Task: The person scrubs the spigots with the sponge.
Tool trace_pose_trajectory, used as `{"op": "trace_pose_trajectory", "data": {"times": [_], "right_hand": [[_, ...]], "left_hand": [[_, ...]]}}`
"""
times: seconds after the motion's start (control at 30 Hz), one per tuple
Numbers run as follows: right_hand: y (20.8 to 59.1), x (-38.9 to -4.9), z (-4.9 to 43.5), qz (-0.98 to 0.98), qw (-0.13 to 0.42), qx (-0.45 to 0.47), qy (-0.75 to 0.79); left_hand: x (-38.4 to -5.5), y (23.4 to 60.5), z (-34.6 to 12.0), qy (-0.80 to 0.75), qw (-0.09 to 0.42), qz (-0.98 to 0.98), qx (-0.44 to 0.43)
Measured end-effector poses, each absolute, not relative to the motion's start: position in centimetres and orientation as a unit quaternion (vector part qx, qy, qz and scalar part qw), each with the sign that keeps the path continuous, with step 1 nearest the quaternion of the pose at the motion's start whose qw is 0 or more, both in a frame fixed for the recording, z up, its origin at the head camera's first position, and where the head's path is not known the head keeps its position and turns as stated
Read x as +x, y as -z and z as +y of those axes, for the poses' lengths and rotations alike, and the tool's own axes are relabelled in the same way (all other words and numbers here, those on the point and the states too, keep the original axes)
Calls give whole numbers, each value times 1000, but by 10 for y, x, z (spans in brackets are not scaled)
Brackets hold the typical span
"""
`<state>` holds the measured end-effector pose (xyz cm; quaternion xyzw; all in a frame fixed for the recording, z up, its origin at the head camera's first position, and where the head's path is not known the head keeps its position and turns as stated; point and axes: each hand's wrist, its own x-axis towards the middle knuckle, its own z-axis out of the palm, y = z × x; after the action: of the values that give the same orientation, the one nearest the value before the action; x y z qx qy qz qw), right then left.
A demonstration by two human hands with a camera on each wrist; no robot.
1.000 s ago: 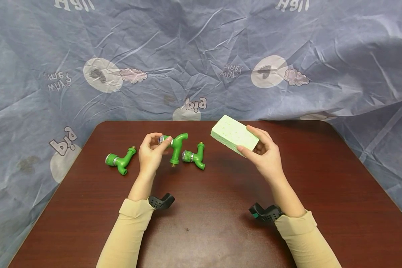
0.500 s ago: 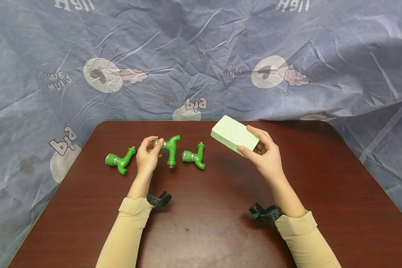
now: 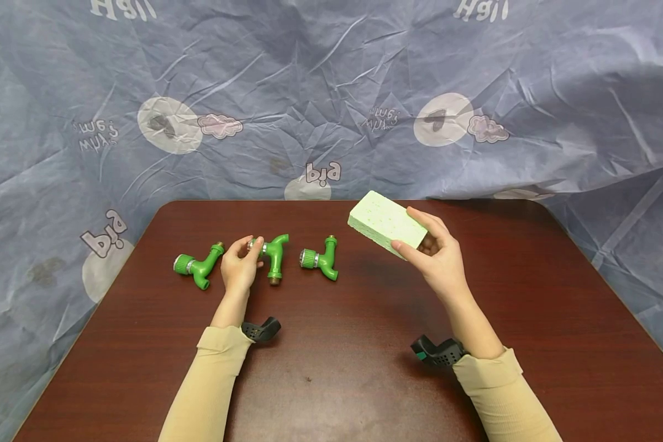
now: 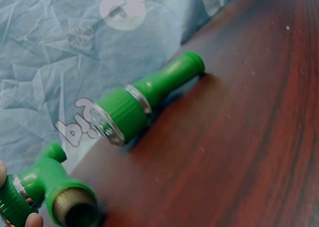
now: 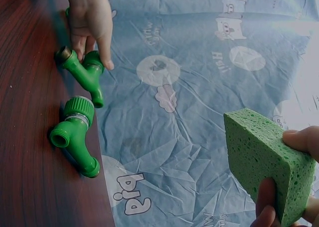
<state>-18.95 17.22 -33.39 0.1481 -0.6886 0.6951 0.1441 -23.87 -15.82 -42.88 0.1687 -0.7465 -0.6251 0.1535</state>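
My left hand (image 3: 240,266) pinches the knob end of a green faucet (image 3: 275,253), whose brass-threaded inlet points toward me. In the left wrist view this faucet (image 4: 47,182) shows at the lower left with two fingertips on its knob. My right hand (image 3: 439,255) holds a pale green sponge (image 3: 385,222) by its near end, raised at the right. Pores and a thick block shape show on the sponge (image 5: 266,162) in the right wrist view. A second faucet (image 3: 320,258) lies just right of the held one, and a third faucet (image 3: 197,265) lies left of my left hand.
The dark red-brown table (image 3: 331,393) has its far edge just beyond the faucets. A wrinkled blue-grey printed sheet (image 3: 331,92) hangs behind it. Black wrist mounts (image 3: 262,330) sit on both forearms.
My left hand has moved left and down toward the table with its faucet, ending farther from the faucet on its right. My right hand and the sponge have stayed in place.
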Motion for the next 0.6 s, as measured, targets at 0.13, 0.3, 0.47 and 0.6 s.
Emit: {"op": "trace_pose_trajectory", "data": {"times": [0.13,0.3,0.47,0.6], "right_hand": [[334,-190,172,-689,145,149,-694],[334,-189,172,-690,144,151,-693],[333,-189,171,-689,143,151,-694],[334,-189,172,-688,141,151,-696]], "left_hand": [[-240,436,-159,622,169,-745,174],[-241,442,-160,612,196,-744,185],[-242,444,-161,629,193,-730,185],[-242,444,-160,634,189,-727,186]]}}
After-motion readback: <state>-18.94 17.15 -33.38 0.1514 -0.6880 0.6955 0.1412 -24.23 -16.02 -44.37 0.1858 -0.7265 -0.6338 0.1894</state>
